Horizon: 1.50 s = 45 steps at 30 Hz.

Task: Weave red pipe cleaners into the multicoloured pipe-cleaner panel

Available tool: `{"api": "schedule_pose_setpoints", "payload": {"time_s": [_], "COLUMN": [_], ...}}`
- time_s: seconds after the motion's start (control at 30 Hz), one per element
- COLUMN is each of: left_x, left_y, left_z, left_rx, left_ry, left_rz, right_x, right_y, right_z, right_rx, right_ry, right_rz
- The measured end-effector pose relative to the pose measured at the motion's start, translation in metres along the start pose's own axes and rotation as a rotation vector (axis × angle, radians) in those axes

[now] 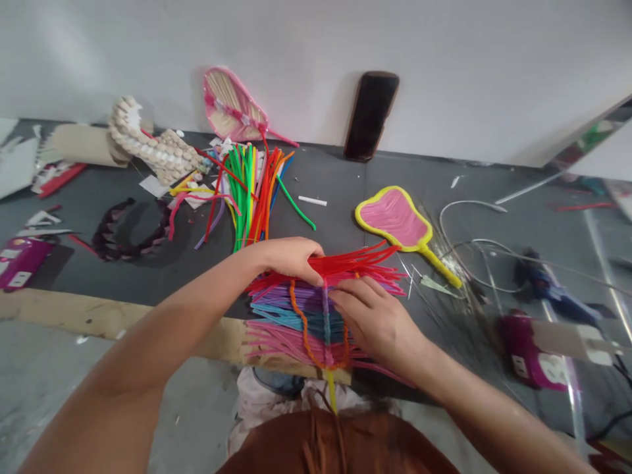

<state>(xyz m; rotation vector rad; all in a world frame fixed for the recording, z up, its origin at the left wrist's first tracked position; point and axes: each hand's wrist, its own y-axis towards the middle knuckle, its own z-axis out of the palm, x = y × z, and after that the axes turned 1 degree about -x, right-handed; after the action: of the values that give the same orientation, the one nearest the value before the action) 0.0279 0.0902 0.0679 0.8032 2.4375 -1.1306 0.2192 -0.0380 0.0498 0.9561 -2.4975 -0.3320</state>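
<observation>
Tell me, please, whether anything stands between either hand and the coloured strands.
Nothing visible does: the left hand holds the coloured strands at their red part, and the right hand rests directly on them. The yellow-edged fan lies beyond both hands.

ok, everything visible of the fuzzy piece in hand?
The piece has crosswise, fuzzy pipe-cleaner-like stems: red on the far side, then purple, blue, pink nearest. A multicolored spine crosses them; a yellow stem projects at the near end. An orange strand makes a U around the spine. It lies at the near edge of the table. The left hand touches the red; the right hand, by the spine, hides part.
</observation>
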Motion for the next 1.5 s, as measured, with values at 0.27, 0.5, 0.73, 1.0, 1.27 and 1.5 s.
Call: {"api": "schedule_pose_setpoints", "payload": {"time_s": [0.27, 0.5, 0.73, 1.0, 1.27, 1.5], "left_x": [0.005, -0.002, -0.006, -0.013, -0.013, -0.014], "left_y": [-0.011, -0.017, -0.019, -0.017, -0.018, -0.017], "left_z": [-0.006, -0.012, -0.017, -0.029, -0.027, -0.024], "left_rx": [0.206, 0.234, 0.298, 0.289, 0.247, 0.22], "left_ry": [-0.617, -0.597, -0.614, -0.411, -0.372, -0.334], "left_rz": [0.099, 0.001, -0.034, 0.027, 0.055, 0.118], "right_x": [-0.008, -0.009, -0.016, -0.011, -0.012, -0.011], "right_y": [-0.013, -0.019, -0.017, 0.008, 0.009, 0.012], "right_z": [0.015, 0.026, 0.022, 0.003, 0.017, 0.015], "right_rx": [-0.051, -0.147, -0.152, -0.267, -0.289, -0.318], "right_ry": [-0.226, -0.178, -0.123, -0.227, -0.226, -0.249], "right_rz": [0.115, 0.105, 0.096, 0.04, -0.008, 0.005]}}
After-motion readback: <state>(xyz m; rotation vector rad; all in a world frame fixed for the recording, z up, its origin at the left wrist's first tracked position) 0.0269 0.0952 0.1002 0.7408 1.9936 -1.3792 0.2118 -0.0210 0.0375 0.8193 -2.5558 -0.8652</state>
